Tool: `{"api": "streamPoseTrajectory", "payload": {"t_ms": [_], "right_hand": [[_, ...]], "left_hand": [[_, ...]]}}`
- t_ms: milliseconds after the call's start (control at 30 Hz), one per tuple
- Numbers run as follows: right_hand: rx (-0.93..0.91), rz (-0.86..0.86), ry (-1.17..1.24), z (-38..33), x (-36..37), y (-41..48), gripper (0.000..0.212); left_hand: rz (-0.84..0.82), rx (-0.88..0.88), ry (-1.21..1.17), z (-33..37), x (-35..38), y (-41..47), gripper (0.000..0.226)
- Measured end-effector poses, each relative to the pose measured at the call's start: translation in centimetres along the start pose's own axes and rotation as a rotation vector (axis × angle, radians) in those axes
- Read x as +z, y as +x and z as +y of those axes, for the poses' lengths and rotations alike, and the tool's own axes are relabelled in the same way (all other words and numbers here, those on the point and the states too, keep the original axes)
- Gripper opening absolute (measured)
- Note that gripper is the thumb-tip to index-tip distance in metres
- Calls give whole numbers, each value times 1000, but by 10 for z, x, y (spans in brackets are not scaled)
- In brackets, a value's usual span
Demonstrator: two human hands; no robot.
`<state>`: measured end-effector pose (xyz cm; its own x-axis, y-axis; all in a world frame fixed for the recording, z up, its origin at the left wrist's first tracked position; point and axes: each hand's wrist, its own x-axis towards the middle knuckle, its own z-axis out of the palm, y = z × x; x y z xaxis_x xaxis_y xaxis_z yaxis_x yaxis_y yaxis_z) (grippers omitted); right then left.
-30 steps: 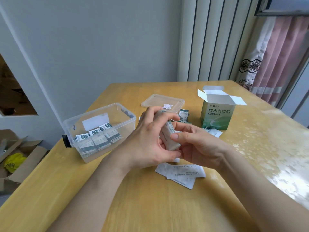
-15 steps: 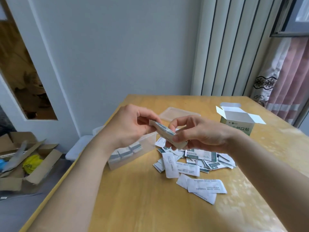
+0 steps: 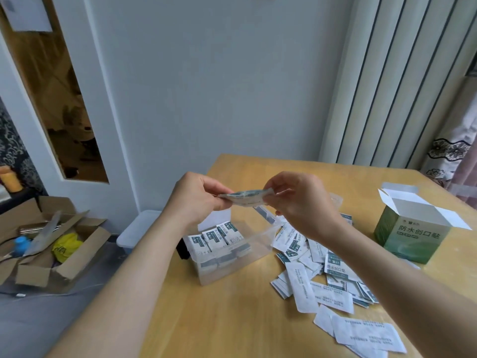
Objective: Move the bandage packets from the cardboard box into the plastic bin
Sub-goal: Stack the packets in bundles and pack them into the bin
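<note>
Above plastic bin (image 3: 233, 264), hands pinching packets (image 3: 245, 198)

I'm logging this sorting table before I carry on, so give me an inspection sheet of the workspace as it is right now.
Surface: wooden table, glossy, with glare towards the right.
Job's things: green cardboard box upright at the right, flaps open; clear plastic bin near the left edge, with binned packets in rows inside; loose packets scattered between the two; stack of packets held above the bin.
Clutter: clear lid, mostly hidden behind the right hand.
Grips: left hand and right hand each pinch one end of the stack.
Cables: nothing seen.
Surroundings: open floor cartons, white tub, grey wall, curtain.
</note>
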<state>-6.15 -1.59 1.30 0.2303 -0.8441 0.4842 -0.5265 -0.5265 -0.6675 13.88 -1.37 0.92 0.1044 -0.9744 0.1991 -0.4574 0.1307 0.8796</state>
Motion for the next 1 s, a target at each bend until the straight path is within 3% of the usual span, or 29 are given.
{"api": "streamPoseTrajectory", "payload": {"t_ms": [267,467,600,700,800,900,1000], "right_hand": [[-239,47,-284,2,13,13,9],[-198,-28,-297,10,15,18,7],[-339,-175,-557,13,10,29,7],[-368,-361,-762,10,12,34,15],[-380,-539,-942,0,22,37,19],[-342,-673,-993,-8,34,41,26],[-287,-809,-999,-13,41,48,29]], "left_hand": [[20,-47,128,-3,5,18,30],[-1,-59,147,-12,9,26,24],[-92,3,323,-24,12,24,39],[-114,82,472,-29,11,18,22],[-265,95,591,-34,13,14,40],[-386,99,663,-40,15,16,43],[-404,131,681,-42,16,16,44]]}}
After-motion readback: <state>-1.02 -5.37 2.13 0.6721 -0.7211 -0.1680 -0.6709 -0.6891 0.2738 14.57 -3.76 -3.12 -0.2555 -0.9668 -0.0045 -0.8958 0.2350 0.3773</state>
